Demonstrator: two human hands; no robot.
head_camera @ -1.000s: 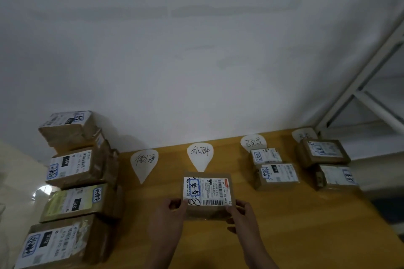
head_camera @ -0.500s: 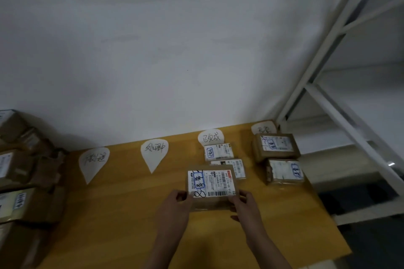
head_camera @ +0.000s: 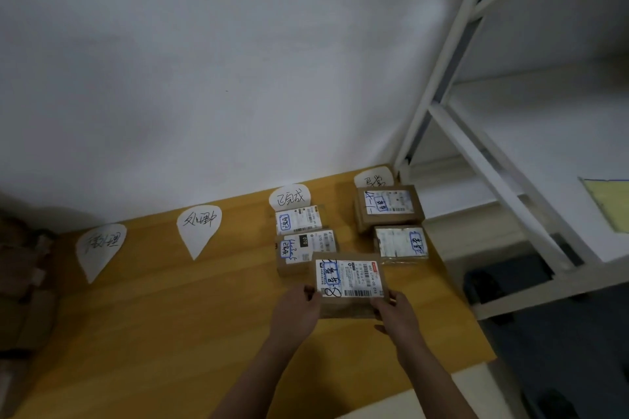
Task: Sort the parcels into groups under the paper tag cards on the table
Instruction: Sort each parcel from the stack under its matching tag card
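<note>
The left hand (head_camera: 299,311) and the right hand (head_camera: 396,315) curl round the near corners of one parcel (head_camera: 347,277), low over the table (head_camera: 170,316). It looks like a stiff, light cardboard box with a smooth label, so its short ends are good to hold. Just past the hands lie sorted parcels (head_camera: 297,219). The wood is flat. A white wall (head_camera: 204,78) and a shelf (head_camera: 432,78) stand beyond.

Orange-brown, wood-grained bench (head_camera: 153,333). White tag cards (head_camera: 199,231), black handwriting. Brown cardboard held parcel (head_camera: 349,279): white label, blue-framed stamp, black barcode, small red mark. Same brown on other parcels (head_camera: 388,204), white labels, blue marks. White shelf frame (head_camera: 446,54). Pale yellow-green sheet (head_camera: 609,211).
</note>
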